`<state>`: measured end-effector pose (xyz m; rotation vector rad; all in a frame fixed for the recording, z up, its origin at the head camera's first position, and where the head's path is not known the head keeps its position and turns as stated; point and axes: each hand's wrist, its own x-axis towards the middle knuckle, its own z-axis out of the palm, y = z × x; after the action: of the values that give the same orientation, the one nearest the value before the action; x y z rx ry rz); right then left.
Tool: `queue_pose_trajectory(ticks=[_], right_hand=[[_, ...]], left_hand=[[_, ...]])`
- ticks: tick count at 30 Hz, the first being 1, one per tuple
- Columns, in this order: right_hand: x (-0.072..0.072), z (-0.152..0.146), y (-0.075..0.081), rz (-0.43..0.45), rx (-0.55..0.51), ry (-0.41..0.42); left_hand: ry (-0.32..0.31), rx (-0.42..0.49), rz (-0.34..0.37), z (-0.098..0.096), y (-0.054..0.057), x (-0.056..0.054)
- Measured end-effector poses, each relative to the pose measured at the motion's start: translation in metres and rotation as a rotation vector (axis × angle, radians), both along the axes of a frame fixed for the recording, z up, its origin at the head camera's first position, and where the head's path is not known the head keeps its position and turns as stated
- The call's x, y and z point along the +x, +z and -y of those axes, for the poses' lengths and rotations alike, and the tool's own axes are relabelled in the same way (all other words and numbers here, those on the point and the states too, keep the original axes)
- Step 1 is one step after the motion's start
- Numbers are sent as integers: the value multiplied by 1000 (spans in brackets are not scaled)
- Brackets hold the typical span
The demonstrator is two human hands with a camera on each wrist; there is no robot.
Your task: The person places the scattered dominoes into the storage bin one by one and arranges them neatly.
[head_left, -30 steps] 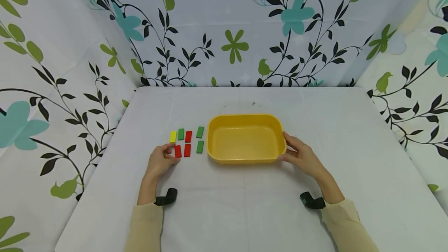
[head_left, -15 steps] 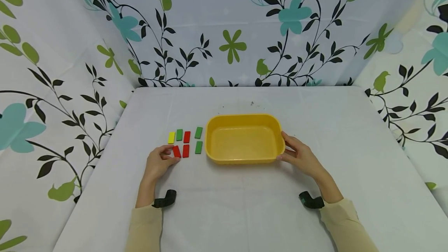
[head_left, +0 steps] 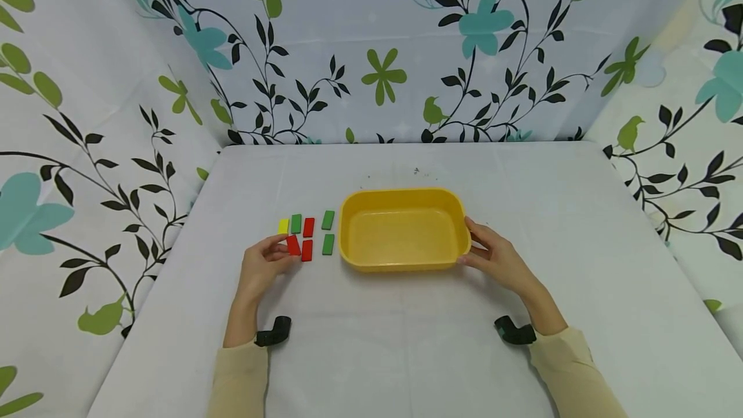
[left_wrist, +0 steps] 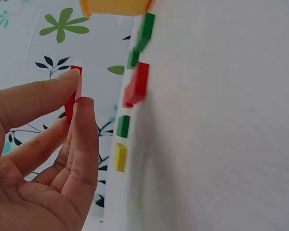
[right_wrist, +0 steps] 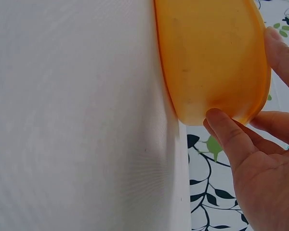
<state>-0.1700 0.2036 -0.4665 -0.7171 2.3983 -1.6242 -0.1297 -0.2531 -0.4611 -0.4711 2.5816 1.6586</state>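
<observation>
My left hand [head_left: 261, 269] pinches a small flat red block [head_left: 294, 246] between thumb and fingertips. In the left wrist view that red block [left_wrist: 70, 109] is seen edge-on, raised off the tabletop. Beside it lie a second red block [head_left: 307, 251] and, one row farther back, another red block [head_left: 309, 228], a green block [head_left: 296, 223] and a partly covered yellow block [head_left: 283, 226]. At the right end of a shallow yellow tray [head_left: 406, 267], my right hand [head_left: 496, 260] grips the wall, thumb at the near corner and fingers at the far one.
Two more green blocks, a farther one [head_left: 327, 220] and a nearer one [head_left: 327, 244], lie just left of the tray. A white cloth covers the table [head_left: 395, 340]. Patterned curtains [head_left: 325, 11] stand behind and at both sides.
My left hand has tilted the near left red block and raised it off the table. The right hand keeps its hold on the tray, and the head view has shifted slightly.
</observation>
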Motion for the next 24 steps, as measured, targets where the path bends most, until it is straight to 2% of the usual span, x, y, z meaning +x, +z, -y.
queue_pose_trajectory(ticks=[6, 9, 12, 18, 24], right_hand=[[-1, -1, -1, 1, -2, -1], [-2, -1, -3, -10, 3, -4], [-2, -1, -2, -5, 10, -10], [-1, -1, -1, 18, 20, -18], [0, 1, -2, -4, 11, -15]], left_hand=[[-37, 31, -102, -20, 34, -7], [-75, 32, -116, -36, 51, -16], [-117, 28, -125, -56, 63, -27], [-201, 48, -110, -101, 78, -49], [-238, 58, -76, -143, 77, -68]])
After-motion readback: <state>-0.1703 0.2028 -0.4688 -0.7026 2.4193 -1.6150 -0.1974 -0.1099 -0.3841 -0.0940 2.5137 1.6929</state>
